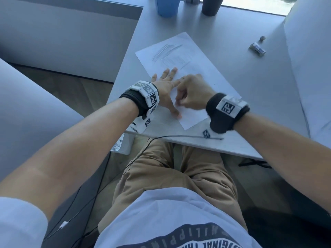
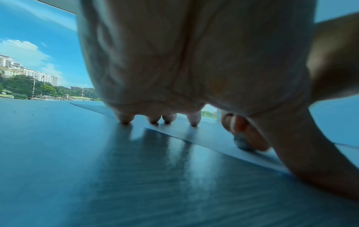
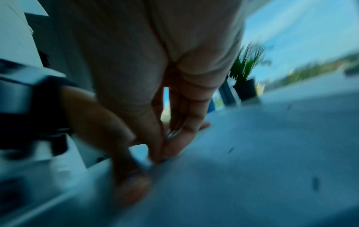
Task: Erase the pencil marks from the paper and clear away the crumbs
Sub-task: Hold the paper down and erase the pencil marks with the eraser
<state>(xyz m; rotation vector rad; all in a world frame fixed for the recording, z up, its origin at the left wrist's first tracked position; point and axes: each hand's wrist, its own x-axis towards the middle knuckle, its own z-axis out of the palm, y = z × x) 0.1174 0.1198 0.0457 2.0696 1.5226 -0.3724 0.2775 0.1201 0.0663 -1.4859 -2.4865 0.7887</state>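
White paper [image 1: 195,68] | left hand [image 1: 165,86] flat | right hand [image 1: 192,93] fingers [image 2: 252,138] pinch eraser [image 2: 240,142]

The right wrist view is smearing throughout. The right hand [image 3: 155,95] is reading only as a soft mass there, and the small object at its fingertips [image 3: 153,159] is too blurred to identify. In the head view, that hand [image 1: 192,93] is covering part of the paper [image 1: 211,68], and whatever it is pinching is lying hidden beneath the curled fingers. The blue cup [image 1: 167,6] and dark cup [image 1: 211,5] are being cut off by the upper edge. The small round item [image 1: 262,38] at upper right (beside a wrapped block [image 1: 258,49]) is too small to tell.
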